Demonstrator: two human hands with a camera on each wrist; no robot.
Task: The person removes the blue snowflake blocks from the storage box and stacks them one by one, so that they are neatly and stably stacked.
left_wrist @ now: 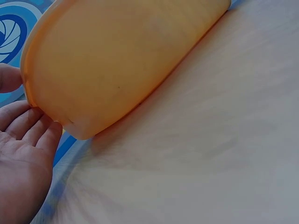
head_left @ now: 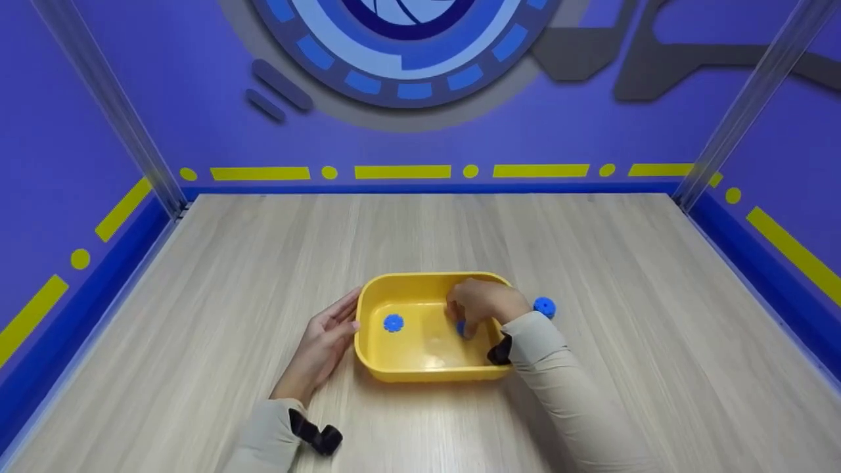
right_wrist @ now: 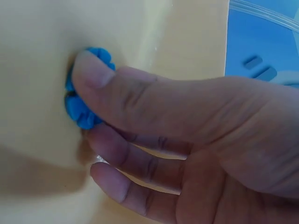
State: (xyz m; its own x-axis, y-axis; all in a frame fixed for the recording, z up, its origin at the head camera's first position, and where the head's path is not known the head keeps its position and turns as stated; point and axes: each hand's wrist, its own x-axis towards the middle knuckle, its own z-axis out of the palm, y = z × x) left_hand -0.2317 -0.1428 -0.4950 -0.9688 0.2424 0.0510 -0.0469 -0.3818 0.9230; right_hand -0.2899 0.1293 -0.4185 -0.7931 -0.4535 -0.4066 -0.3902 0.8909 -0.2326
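Note:
A yellow plastic bin (head_left: 433, 374) stands on the table, its left end by my left hand (head_left: 322, 345). That hand holds the bin's left rim, with the thumb at the rim and fairly straight fingers (left_wrist: 39, 128) against the outer wall. Inside the bin, my right hand (head_left: 483, 302) reaches down near the right end. Its thumb and fingers pinch a blue snowflake building disc (right_wrist: 84, 114) close over the bin floor; the thumb covers part of the disc. Another blue snowflake disc (head_left: 393, 322) lies flat on the bin floor at the left.
Outside the bin, just beyond its right end, a further blue snowflake disc (head_left: 545, 307) is on the table beside my right sleeve (head_left: 539, 341). The wooden tabletop (head_left: 263, 263) is bounded by purple-blue panels (head_left: 394, 148) at the back and both sides.

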